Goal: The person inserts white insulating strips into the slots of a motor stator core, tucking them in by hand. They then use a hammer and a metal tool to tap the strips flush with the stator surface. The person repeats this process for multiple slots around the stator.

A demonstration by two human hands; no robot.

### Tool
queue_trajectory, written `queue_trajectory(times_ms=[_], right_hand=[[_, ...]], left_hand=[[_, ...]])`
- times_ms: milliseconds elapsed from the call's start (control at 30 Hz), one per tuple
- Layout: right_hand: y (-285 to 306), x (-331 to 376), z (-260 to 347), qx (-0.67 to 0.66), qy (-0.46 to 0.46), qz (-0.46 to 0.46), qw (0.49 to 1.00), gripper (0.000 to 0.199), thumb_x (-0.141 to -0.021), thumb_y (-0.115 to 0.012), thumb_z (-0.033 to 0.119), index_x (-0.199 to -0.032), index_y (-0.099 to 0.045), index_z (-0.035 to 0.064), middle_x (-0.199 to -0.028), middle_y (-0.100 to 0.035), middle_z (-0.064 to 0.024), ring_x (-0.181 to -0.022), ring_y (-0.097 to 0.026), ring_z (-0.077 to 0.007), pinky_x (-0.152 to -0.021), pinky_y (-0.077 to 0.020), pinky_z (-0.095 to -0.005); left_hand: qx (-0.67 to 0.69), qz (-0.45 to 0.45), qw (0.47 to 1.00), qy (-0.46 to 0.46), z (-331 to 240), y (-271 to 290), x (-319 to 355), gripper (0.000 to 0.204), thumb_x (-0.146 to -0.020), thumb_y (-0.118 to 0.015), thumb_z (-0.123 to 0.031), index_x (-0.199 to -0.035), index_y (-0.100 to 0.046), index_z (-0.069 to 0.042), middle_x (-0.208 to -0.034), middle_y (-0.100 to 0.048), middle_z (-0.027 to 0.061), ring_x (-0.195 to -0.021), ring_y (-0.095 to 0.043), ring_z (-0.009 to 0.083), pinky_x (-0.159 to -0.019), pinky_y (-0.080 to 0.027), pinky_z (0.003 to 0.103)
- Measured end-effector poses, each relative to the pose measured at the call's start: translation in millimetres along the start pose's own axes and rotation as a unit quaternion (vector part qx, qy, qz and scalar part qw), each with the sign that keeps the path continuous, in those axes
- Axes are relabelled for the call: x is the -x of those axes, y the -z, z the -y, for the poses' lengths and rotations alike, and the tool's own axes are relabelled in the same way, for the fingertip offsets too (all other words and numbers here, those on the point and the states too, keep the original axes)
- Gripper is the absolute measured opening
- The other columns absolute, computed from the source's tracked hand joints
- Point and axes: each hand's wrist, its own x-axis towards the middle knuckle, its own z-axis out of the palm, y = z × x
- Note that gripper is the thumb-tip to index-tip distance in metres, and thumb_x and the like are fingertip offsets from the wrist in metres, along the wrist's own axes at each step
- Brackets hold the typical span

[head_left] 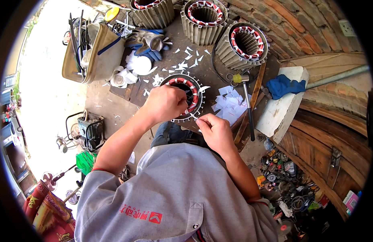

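A motor stator (201, 100) stands on the bench close in front of me, its ring of red windings (189, 84) showing white wedges or ties around it. My left hand (167, 101) is closed over the near left part of the ring; whatever its fingers grip is hidden. Just off the near right rim, my right hand (216, 131) pinches a thin white strip (192, 115). The strip runs from those fingertips toward the windings. Beyond the stator lie small white triangular paper scraps (182, 65).
Three finned stators (239, 54) stand at the back. To the right are white paper pieces (231, 105), a hammer (248, 105), a wooden strip (257, 86) and a white block (281, 115) bearing a blue cloth (285, 86). Work gloves (148, 42), white rolls (122, 77) and a tool bucket (108, 56) sit left.
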Motion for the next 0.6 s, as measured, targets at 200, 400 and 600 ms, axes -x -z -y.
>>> queue_trajectory(times_ms=[200, 400, 600], right_hand=[[0, -4, -3, -0.04, -0.008, 0.006, 0.999, 0.016, -0.092, -0.069, 0.012, -0.094, -0.068, -0.0041, -0.072, -0.069, -0.0126, -0.06, -0.062, -0.013, -0.057, -0.0482, -0.0294], [2, -6, -4, -0.032, 0.009, 0.02, 0.999, 0.016, -0.092, -0.069, 0.012, -0.094, -0.068, -0.0042, -0.072, -0.069, -0.0127, -0.06, -0.062, -0.013, -0.057, -0.0481, -0.0296], [4, -5, -7, -0.033, 0.012, 0.023, 0.999, 0.017, -0.093, -0.069, 0.013, -0.094, -0.068, -0.0039, -0.072, -0.069, -0.0137, -0.062, -0.065, -0.0153, -0.058, -0.0495, -0.0303]], left_hand=[[0.12, -0.014, 0.993, 0.002, 1, -2, 9, 0.018, -0.079, -0.062, -0.009, -0.093, -0.072, -0.006, -0.084, -0.07, 0.017, -0.081, -0.068, 0.0355, -0.074, -0.054, 0.045], [0.031, 0.071, 0.996, -0.035, 10, -7, -2, 0.022, -0.079, -0.059, -0.008, -0.096, -0.072, -0.007, -0.085, -0.07, 0.018, -0.085, -0.068, 0.0364, -0.076, -0.054, 0.048], [0.001, 0.085, 0.996, 0.004, 4, -7, -6, 0.016, -0.081, -0.059, -0.014, -0.087, -0.073, -0.01, -0.076, -0.069, 0.0162, -0.078, -0.069, 0.0359, -0.072, -0.055, 0.048]])
